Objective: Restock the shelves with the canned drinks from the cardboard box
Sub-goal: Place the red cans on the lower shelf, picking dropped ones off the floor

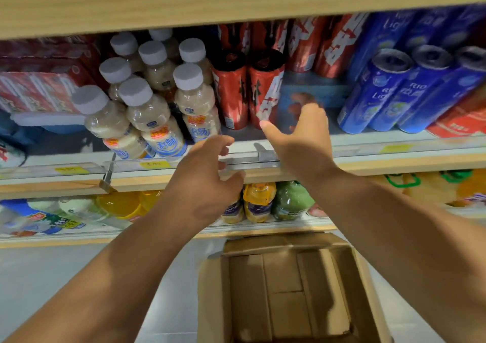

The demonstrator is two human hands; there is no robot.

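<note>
In the head view, the middle shelf (394, 162) crossed the frame from left to right, with a wooden board above it along the top edge. Two red cans (248, 90) stood upright side by side at upper centre, near the shelf front, with more red cans in a row behind them. To their right was a gap in front of a blue pack (313, 90), and beyond it, at upper right, a row of blue cans (381, 90). At upper left of centre stood a cluster of milky drink bottles with white caps (152, 111), and red cartons (34, 90) filled the far left.

The right hand (302, 137) reached into the gap just right of the red cans, fingers extended and blurred, thumb spread toward the nearer can; it grasped nothing. Whether the thumb touched the can could not be told. The left hand (207, 179) hung in front of the shelf's front rail, at centre, fingers loosely curled and released, holding nothing.

On the lower shelf, between the forearms, an orange bottle (259, 200) stood beside a green bottle (290, 200). The cardboard box (213, 290) sat at bottom centre on the pale floor, open, its bottom flaps in view.
</note>
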